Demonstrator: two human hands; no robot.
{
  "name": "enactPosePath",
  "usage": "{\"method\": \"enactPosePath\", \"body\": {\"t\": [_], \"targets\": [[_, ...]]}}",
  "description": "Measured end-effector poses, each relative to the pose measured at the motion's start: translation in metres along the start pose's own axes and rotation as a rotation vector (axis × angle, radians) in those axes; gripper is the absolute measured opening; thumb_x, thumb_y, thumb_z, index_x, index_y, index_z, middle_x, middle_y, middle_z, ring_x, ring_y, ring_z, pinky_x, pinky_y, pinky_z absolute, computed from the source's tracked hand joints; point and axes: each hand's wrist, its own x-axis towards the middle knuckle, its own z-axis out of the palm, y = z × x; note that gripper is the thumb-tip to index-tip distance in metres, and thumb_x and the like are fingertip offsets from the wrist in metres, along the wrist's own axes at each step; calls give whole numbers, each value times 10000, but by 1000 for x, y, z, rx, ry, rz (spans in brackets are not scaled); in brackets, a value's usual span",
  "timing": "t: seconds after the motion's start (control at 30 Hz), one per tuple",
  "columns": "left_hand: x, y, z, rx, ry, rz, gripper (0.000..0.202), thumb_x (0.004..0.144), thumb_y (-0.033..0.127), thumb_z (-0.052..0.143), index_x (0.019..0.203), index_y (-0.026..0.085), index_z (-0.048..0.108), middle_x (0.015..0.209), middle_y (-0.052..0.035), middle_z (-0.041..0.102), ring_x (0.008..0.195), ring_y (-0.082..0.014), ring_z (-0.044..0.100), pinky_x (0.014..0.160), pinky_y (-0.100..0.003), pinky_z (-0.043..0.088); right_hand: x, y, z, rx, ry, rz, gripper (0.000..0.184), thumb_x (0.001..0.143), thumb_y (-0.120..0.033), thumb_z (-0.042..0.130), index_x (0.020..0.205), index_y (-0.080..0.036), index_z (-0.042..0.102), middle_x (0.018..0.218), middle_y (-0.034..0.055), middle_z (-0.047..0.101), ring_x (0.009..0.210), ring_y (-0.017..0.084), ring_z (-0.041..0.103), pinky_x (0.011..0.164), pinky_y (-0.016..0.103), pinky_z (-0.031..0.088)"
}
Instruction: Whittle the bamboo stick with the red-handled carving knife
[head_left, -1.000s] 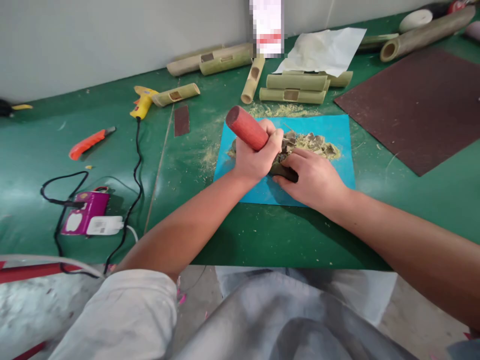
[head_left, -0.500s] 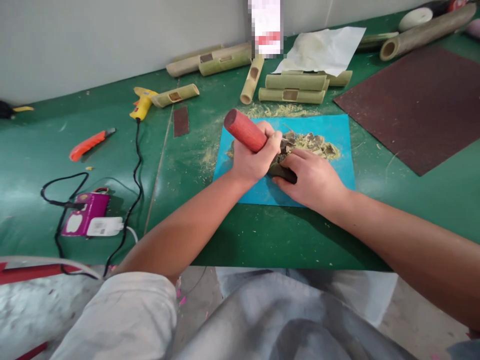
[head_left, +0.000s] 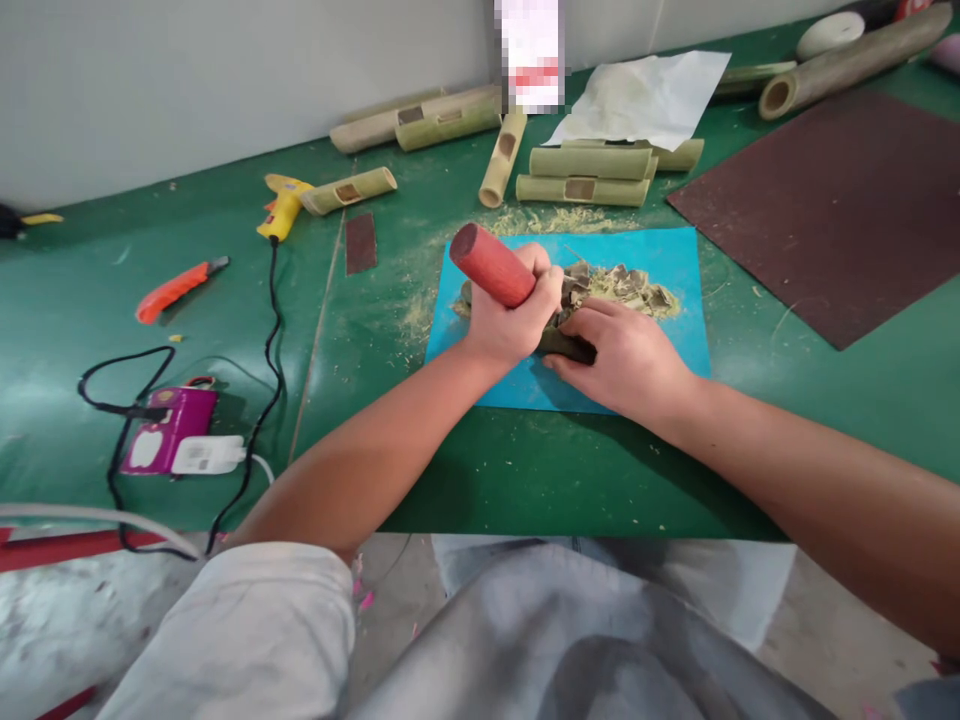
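My left hand point(head_left: 504, 325) is closed around the thick red wooden handle point(head_left: 491, 265) of a tool. That handle leans up and to the left, and the tool's working end is hidden behind my fingers. My right hand point(head_left: 637, 355) grips a dark green bamboo tube point(head_left: 568, 346), most of it covered by both hands. Under them lies a blue sheet point(head_left: 540, 390), with a heap of bamboo chips and shavings point(head_left: 626, 288) just beyond my fingers.
Several cut bamboo tubes point(head_left: 585, 190) lie at the back, beside white paper point(head_left: 637, 100). A brown sheet point(head_left: 832, 220) is at right. Leftward are a yellow glue gun point(head_left: 283, 208), an orange utility knife point(head_left: 176, 290), a purple box point(head_left: 171, 430) and loose cables.
The red handle has shifted very slightly to the right with my left hand. My right hand stays in place on the bamboo tube.
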Motion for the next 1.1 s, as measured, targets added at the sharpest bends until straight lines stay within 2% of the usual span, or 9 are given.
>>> {"method": "enactPosePath", "body": {"t": [0.1,0.2,0.3,0.4,0.5,0.67,0.8,0.93,1.1], "targets": [[-2,0,1,14,20,30,479,947,389,678,561,203,464,539,27,479,505,-89,419,526,-288,358,0,0,-2,60,-16,9,138,807,-221,715,749,-203,591,834,36,592,709,161,468,653,308,329],[-4,0,-1,-24,44,-1,489,886,341,720,529,206,413,495,50,421,453,-72,360,492,-284,328,1,2,-4,92,-15,16,158,827,-237,698,729,-204,578,815,28,571,689,153,454,650,307,336],[-3,1,-3,-97,83,-46,518,867,378,744,500,213,417,462,56,410,430,-75,371,472,-282,333,1,3,-4,88,-9,8,162,819,-245,704,726,-207,576,812,24,561,697,156,461,653,306,340],[1,3,-1,-164,139,-36,522,919,478,709,522,221,488,484,41,480,450,-88,428,487,-279,377,1,0,-3,58,-9,39,169,811,-242,721,737,-204,574,812,23,556,701,156,456,653,304,332],[2,5,2,-139,110,-47,523,912,541,738,559,215,530,526,33,541,480,-88,476,523,-274,421,0,-3,-4,24,-21,52,146,804,-231,718,756,-200,585,826,31,571,702,157,449,645,304,319],[-2,4,2,-69,74,-52,572,900,628,723,574,200,530,539,24,542,508,-89,487,536,-264,435,0,-3,-4,0,-24,35,107,808,-230,701,775,-196,605,846,49,600,721,172,473,644,313,315],[-1,2,-1,-23,65,-30,542,914,587,714,576,197,547,547,22,527,512,-90,477,533,-267,419,0,-2,-3,11,-15,36,108,808,-240,707,777,-200,611,855,52,612,725,176,489,640,315,318],[-2,1,-3,-23,9,-4,516,938,498,688,558,201,507,546,22,525,509,-91,458,524,-275,390,-1,0,-2,33,-10,19,114,811,-239,718,782,-198,616,848,43,604,722,169,485,647,311,330],[-4,-1,-5,-20,-4,-9,585,856,513,782,500,207,432,462,58,397,441,-74,357,472,-277,330,0,5,-3,65,-27,-26,108,855,-242,679,784,-192,615,852,46,599,731,171,507,674,312,362]]}}
